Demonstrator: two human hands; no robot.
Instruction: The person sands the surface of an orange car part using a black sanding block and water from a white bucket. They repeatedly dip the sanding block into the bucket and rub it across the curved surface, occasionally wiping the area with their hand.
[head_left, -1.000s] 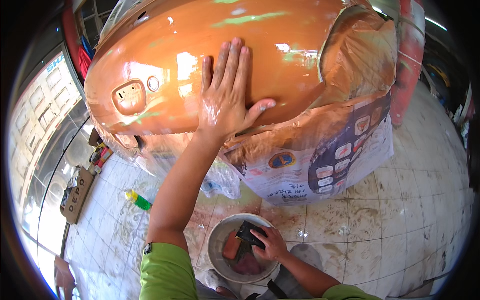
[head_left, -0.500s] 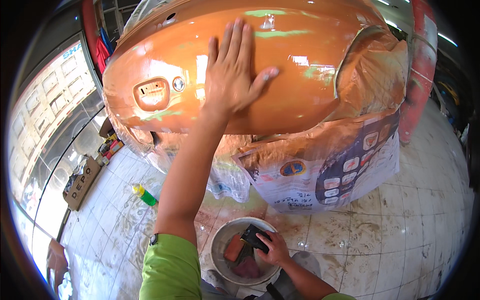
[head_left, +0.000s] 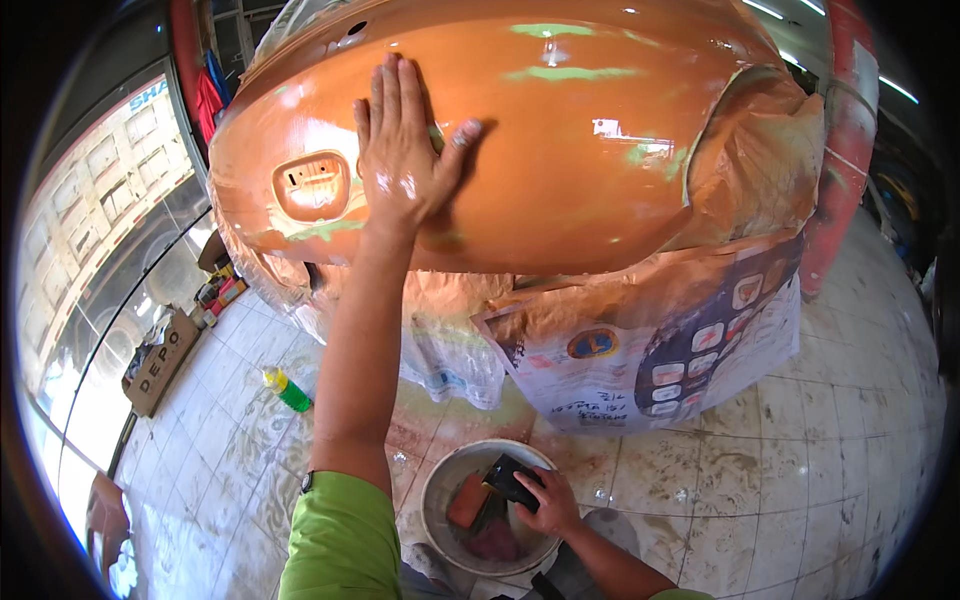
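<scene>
My left hand (head_left: 405, 160) lies flat on a glossy orange car body panel (head_left: 560, 170), fingers stretched upward and thumb out to the right. It rests just right of an oval recess (head_left: 311, 186) in the panel. Pale green patches show through the orange paint. Low down, my right hand (head_left: 552, 503) grips a black block (head_left: 508, 477), which looks like a sanding block, above a round bucket (head_left: 430, 500). Inside the bucket are a reddish-brown block (head_left: 467, 503) and a dull purple cloth-like piece (head_left: 494, 541).
Masking paper (head_left: 755, 170) covers the panel's right end, and a printed sheet (head_left: 600, 390) hangs below it. A green bottle with a yellow top (head_left: 287, 389) stands on the tiled floor (head_left: 760, 480). Left are a cardboard box (head_left: 160, 365) and glass; right, a red post (head_left: 846, 150).
My left hand has slid left across the panel, nearer the oval recess, and stays flat. The right hand still holds the black block over the bucket.
</scene>
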